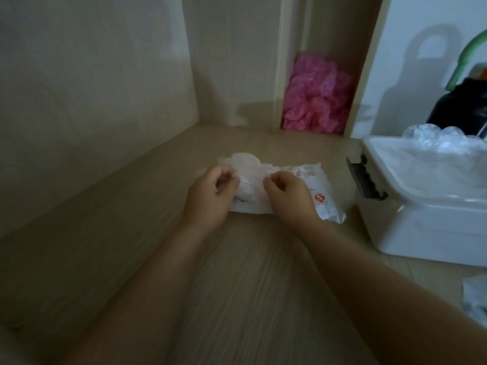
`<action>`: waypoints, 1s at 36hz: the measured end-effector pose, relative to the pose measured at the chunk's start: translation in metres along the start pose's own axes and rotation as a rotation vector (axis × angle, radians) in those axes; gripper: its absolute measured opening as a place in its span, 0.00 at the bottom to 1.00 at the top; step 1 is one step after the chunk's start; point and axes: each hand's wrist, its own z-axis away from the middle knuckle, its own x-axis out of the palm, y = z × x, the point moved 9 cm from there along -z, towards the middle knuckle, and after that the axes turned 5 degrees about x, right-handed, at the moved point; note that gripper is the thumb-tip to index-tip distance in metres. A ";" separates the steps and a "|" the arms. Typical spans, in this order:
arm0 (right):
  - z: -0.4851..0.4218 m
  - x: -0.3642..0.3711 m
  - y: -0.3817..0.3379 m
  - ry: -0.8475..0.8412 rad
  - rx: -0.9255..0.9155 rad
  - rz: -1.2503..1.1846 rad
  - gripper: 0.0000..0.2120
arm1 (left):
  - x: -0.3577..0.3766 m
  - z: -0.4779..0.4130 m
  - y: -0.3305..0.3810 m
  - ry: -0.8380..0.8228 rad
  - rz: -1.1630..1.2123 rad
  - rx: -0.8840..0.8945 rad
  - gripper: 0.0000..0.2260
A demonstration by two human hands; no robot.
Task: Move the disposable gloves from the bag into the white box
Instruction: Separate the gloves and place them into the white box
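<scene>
Reaching forward over a pale wood-grain table (237, 285), both bare forearms meet at a white plastic bag (325, 204) with red print, which lies flat near the middle of the table. The left grip (210, 192) has its fingers curled in and pinches a wad of thin, translucent disposable gloves (245, 165) that stick out of the bag's left, open end and spread onto the table toward the far side. The right grip (287, 196) rests on top of the bag with fingers curled and pinches the bag's film at that same open end, just beside the left fingertips; motion blur hides the exact finger placement. Right of the bag, apart from it, stands the white box (421, 233), open at the top, with a dark latch (365, 181) on its near-left side and a heap of clear crinkled gloves in the box (437, 143) rising above its rim. Behind the table, a narrow niche between wooden panels holds a pile of pink plastic (316, 101). A dark bottle (461, 106) with a green handle stands behind the box, and a scrap of crinkled clear plastic (474, 299) lies at the right edge.
</scene>
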 end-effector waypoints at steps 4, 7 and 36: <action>0.003 -0.009 -0.015 0.043 -0.074 -0.033 0.05 | 0.006 -0.008 0.001 -0.079 0.141 -0.101 0.07; 0.005 -0.010 -0.019 0.001 -0.084 -0.017 0.05 | 0.011 -0.010 -0.005 -0.157 0.398 -0.217 0.06; 0.011 -0.137 -0.093 -0.187 -0.080 -0.623 0.08 | 0.044 -0.052 0.150 -0.443 0.613 -0.002 0.08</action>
